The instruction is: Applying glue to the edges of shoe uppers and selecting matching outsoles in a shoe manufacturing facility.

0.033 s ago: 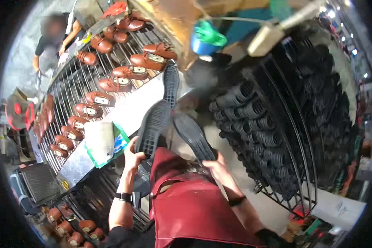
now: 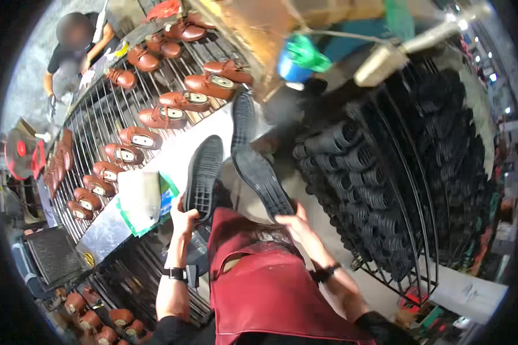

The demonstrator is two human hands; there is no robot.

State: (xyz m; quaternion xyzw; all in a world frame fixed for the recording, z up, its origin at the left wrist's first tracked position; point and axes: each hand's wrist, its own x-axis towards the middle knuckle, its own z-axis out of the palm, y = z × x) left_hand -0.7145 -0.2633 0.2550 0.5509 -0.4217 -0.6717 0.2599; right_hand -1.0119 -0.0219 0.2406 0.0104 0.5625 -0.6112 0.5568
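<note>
Shoes (image 2: 209,86) left, soles (image 2: 205,172) between, sole stacks (image 2: 377,198) right

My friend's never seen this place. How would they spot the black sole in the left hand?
Start at the big red apron at the bottom middle. Just above and to its left, the left hand holds the lower end of a black sole. It lies farther left than the other held sole, the one in the right hand.
</note>
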